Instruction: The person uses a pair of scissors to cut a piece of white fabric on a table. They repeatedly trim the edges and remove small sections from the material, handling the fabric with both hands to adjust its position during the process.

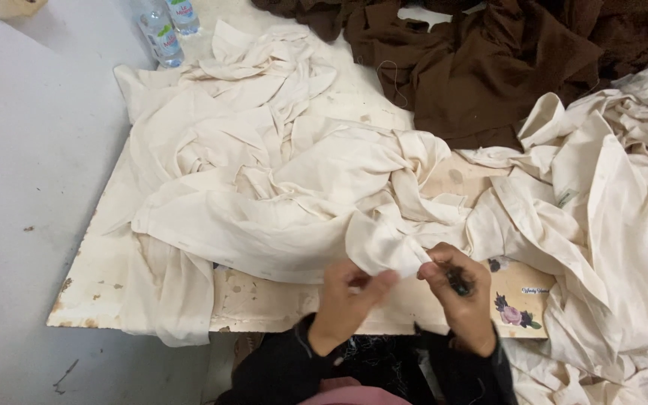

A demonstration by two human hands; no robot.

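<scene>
From the head view, we see our left hand (343, 304) pinching a folded corner of cream cloth (380, 247) between thumb and fingers, closed tight on it. Our right hand (459, 296) is curled shut around a small dark tool (459, 281), which pokes out between the fingers; what kind of tool it is we cannot tell. That hand's fingertips also touch the edge of the same cloth corner, just right of the left thumb.

We judge the step in hand to be close work on that corner of the garment, with the tool brought up against the fabric. The next move seems to call for keeping the corner taut between the left fingers while the tool tip meets the exact spot.

Counting: two hands, one dark tool. Beyond the fingers lies one large heap of cream garments (264, 172) on a worn board (99, 292); a second cream heap (609, 217) sits to the right of the right hand. One brown pile of cloth (489, 60) lies far beyond the fingertips. Two plastic bottles (170, 26) stand at the far left. One card with a flower print (519, 304) lies just right of the right wrist.
</scene>
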